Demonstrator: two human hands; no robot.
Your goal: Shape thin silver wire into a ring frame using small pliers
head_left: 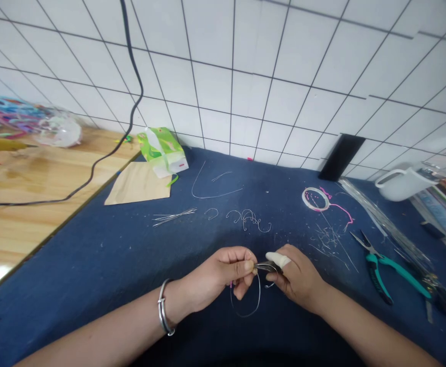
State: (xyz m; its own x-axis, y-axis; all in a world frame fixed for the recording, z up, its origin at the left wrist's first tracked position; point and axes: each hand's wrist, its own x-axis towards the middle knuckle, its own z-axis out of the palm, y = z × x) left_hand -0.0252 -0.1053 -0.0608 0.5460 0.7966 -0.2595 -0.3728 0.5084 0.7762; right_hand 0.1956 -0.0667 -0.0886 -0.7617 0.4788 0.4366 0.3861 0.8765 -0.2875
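Note:
My left hand (pixel 232 270) is closed in a pinch on a thin silvery wire (pixel 260 295). The wire bends down in an open loop below the fingers, and a small pink bit shows near its left side. In my right hand (pixel 297 275) is a small pair of dark pliers (pixel 270 266), mostly hidden by the palm. Its narrow jaws reach left to the wire at my left fingertips; whether they grip it I cannot tell. A white covering (pixel 278 259) wraps a right finger. Just beyond the hands lie several curled wire pieces (pixel 249 219).
Straight wires (pixel 175 217) and a long bent wire (pixel 207 197) lie on the blue cloth (pixel 93 270). To the right are wire scraps (pixel 330 239), a white ring with pink thread (pixel 304 200), teal-handled pliers (pixel 402 273) and a white mug (pixel 398 184). A green packet (pixel 165 148) stands at the back left.

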